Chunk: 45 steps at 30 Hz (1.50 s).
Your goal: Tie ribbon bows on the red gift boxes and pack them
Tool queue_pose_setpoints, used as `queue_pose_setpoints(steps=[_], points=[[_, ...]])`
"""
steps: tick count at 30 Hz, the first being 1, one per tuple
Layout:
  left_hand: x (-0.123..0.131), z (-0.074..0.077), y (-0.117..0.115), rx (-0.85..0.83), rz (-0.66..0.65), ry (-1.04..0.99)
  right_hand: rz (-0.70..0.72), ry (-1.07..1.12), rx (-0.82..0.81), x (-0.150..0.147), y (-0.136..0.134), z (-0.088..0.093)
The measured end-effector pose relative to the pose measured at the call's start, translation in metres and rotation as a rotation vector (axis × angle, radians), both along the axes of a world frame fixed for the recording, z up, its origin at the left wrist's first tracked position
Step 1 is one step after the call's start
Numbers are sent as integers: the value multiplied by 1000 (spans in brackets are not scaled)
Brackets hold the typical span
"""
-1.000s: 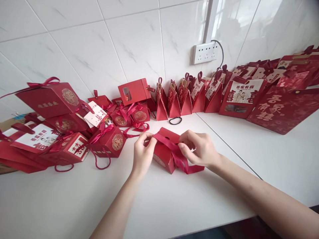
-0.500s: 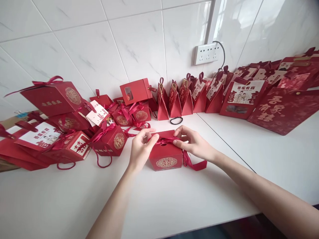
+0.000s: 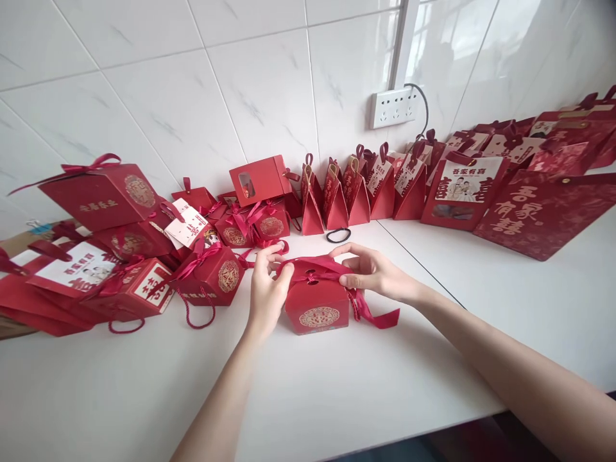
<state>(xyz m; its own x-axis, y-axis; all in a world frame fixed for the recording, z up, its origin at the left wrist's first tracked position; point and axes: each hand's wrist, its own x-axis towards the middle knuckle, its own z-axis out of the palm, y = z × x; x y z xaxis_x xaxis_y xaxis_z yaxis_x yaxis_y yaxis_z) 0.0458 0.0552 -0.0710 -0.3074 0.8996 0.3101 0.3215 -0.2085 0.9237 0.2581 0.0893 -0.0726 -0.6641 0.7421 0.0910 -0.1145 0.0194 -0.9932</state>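
Note:
A red gift box (image 3: 318, 308) with a round gold emblem on its front stands on the white table before me. Across its top runs a dark red ribbon (image 3: 321, 264), crossed at a hole in the middle. My left hand (image 3: 267, 289) pinches the ribbon at the box's left side, thumb toward me. At the right, my right hand (image 3: 373, 273) has thumb and fingers closed on the ribbon's other side. A loose ribbon end (image 3: 382, 319) and a twisted cord hang down to the table at the box's right. The fingertips behind the ribbon are partly hidden.
Several red gift boxes (image 3: 128, 196) are piled at the left. Upright red triangular boxes (image 3: 335, 199) line the wall, with larger red bags (image 3: 543, 215) at the right. A black hair tie (image 3: 338, 235) lies behind my hands. A white power strip (image 3: 393, 108) is on the wall.
My hands have drawn apart slightly, pulling the ribbon outward to both sides. The crossing at the hole looks tighter, and the ribbon stands wider over the box top.

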Motion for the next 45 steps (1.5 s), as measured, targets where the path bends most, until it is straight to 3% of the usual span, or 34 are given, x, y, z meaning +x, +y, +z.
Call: queue_pose_setpoints(steps=[8,13,14,16,18,20,23,30,38,45], points=[[-8,-3,6,156,250,-107,-10,230,-155,8,13,-8],[-22,5,7,167,415,105,34,279,-209,16,20,-10],[-27,8,7,179,350,119,50,275,-213,19,22,-11],[-39,17,4,126,54,87,85,269,-209,22,26,-13],[-48,25,1,-86,-293,55,122,261,-192,24,29,-14],[-52,30,-3,-320,-475,60,141,250,-189,24,30,-14],[-49,32,-6,-480,-532,88,113,218,-230,23,30,-14],[-50,20,-1,-555,-643,-11,10,177,-187,25,30,-15],[-48,10,4,-559,-653,-152,267,-229,-276,31,38,-22],[-40,4,3,-632,-757,-206,342,-185,-295,52,43,-13]])
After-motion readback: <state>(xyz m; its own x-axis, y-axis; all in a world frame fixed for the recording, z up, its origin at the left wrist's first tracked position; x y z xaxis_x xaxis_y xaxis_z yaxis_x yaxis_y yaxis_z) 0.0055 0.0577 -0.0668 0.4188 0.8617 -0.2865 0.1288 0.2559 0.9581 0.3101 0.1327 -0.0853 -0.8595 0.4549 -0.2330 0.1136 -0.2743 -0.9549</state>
